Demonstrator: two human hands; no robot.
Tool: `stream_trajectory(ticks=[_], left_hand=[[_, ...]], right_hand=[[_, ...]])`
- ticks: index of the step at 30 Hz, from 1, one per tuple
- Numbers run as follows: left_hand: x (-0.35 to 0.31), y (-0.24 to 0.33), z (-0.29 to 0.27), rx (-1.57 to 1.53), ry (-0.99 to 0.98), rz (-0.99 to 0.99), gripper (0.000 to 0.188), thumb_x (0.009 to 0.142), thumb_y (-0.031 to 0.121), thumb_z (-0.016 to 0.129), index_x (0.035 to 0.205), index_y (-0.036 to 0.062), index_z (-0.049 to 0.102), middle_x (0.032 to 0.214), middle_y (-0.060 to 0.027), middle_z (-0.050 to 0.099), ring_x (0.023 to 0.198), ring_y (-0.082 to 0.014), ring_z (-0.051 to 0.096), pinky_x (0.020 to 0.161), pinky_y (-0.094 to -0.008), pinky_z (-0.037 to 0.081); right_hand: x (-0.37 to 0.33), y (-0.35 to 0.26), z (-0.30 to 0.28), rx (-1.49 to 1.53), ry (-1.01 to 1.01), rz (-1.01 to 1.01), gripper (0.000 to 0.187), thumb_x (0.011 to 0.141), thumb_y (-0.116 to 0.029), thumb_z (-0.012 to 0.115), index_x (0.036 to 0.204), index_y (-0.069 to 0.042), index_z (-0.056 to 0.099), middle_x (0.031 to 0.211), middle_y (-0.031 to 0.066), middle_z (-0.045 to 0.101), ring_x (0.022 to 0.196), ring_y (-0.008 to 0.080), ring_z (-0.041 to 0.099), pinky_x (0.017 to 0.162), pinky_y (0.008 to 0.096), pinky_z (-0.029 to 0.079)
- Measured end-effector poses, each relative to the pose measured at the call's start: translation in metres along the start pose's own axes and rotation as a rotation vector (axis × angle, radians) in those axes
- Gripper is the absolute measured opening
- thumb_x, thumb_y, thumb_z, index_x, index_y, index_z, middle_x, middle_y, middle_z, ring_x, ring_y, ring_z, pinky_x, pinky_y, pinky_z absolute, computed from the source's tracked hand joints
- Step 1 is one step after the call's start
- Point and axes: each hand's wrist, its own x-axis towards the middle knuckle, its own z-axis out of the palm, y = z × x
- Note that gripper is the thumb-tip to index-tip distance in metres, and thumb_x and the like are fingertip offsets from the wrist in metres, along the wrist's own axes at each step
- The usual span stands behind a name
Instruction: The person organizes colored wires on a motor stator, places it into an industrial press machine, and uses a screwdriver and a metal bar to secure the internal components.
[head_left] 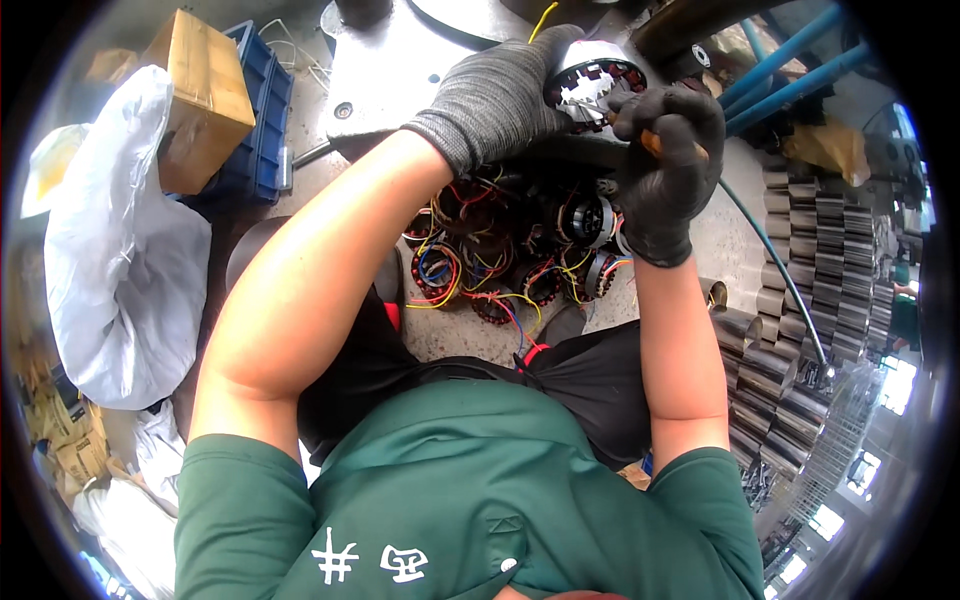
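A motor stator [603, 58], a pale metal ring with dark red windings and white pieces inside, rests on its side at the edge of the metal machine table. My left hand [500, 105], in a grey knit glove, is closed around its left side. In a black glove, my right hand [672, 165] grips a screwdriver-like tool [652, 143] with an orange-brown handle. Its thin shaft points into the stator's open face; the exact contact of the tip is too small to tell. A yellow wire [543, 20] sticks up behind my left hand.
Several wired stators [436, 272] lie on the floor below my hands, between my feet. To the left stand a cardboard box [205, 100], a blue crate [262, 120] and a white sack [125, 260]. Rows of metal cylinders [800, 290] and a dark hose [775, 255] are on the right.
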Motion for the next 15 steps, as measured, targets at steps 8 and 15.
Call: stream_trajectory(ticks=[8, 15], left_hand=[[-0.010, -0.009, -0.001, 0.187, 0.159, 0.088, 0.077, 0.081, 0.025, 0.082, 0.148, 0.0192, 0.047, 0.117, -0.0202, 0.061, 0.104, -0.0382, 0.069, 0.091, -0.0462, 0.058], [-0.006, -0.009, 0.012, 0.072, 0.146, -0.028, 0.089, 0.077, 0.021, 0.087, 0.153, 0.0177, 0.041, 0.134, -0.0189, 0.060, 0.115, -0.0322, 0.068, 0.102, -0.0414, 0.056]], right_hand=[[-0.025, -0.051, -0.041, -0.485, -0.026, 0.453, 0.036, 0.087, -0.005, 0.078, 0.121, -0.001, 0.068, 0.111, 0.0077, 0.072, 0.100, 0.0160, 0.067, 0.093, 0.0308, 0.053], [-0.045, -0.061, -0.049, -0.987, -0.370, 0.417, 0.049, 0.086, -0.005, 0.072, 0.134, -0.005, 0.064, 0.109, 0.0166, 0.072, 0.100, 0.0242, 0.071, 0.091, 0.0355, 0.056]])
